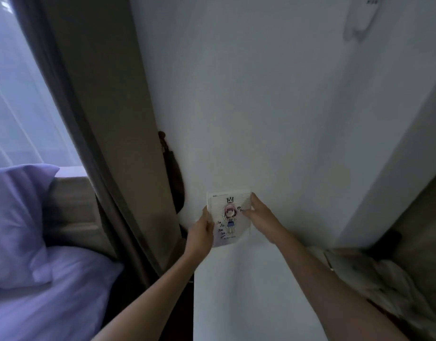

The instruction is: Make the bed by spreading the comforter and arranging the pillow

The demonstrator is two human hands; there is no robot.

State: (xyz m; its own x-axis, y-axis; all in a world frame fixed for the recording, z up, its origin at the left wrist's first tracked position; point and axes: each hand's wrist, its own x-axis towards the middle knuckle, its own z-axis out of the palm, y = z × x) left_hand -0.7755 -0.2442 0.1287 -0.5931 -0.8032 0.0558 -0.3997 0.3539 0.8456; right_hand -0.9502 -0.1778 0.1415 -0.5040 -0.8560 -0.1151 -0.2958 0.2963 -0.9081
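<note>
Both hands (202,230) (261,215) gripping flat lined paper drawing (230,215), smooth wall (249,107)

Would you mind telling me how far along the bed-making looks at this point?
Done, seemingly: the lavender pillow stands against the headboard. In hand: nothing of the bed; the left hand and right hand hold a drawing on paper against the wall. Left: unclear, since only a corner of the lavender bedding shows.

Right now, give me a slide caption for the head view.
Both hands, left and right, hold a drawing against the wall; pillow at left.
</note>
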